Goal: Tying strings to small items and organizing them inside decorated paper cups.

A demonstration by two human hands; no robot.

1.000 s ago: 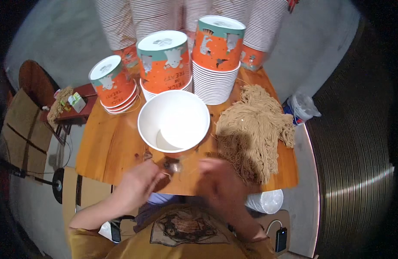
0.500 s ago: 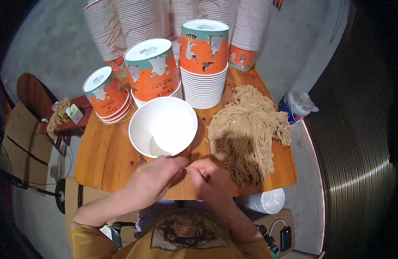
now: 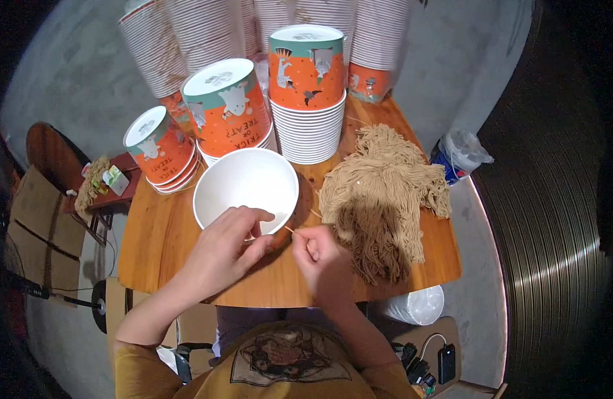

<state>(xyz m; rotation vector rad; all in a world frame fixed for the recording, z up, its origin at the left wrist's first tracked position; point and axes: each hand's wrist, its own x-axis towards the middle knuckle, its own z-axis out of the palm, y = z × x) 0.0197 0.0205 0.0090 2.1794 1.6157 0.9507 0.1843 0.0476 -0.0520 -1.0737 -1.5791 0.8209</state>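
Note:
A white-lined paper bucket stands mouth up at the table's front, its orange outside just showing by the rim. My left hand is at the near rim, fingers reaching over the bucket's mouth and thumb apart, gripping nothing I can see. Right of it, my right hand is closed in a pinch on a thin tan cord, whose short end points to the bucket's rim. Beside that hand lies a heap of tan cords, partly in shadow.
Upside-down stacks of printed buckets stand behind: a small stack, a middle one and a tall one. More wrapped stacks rise at the back. The wooden table's front edge curves below my hands. A blue-white tub stands beyond its right edge.
My left hand has come away from my right and moved up over the bucket's rim, its fingers spreading. My right hand keeps its pinch on the cord, slightly higher. The view has shifted a little.

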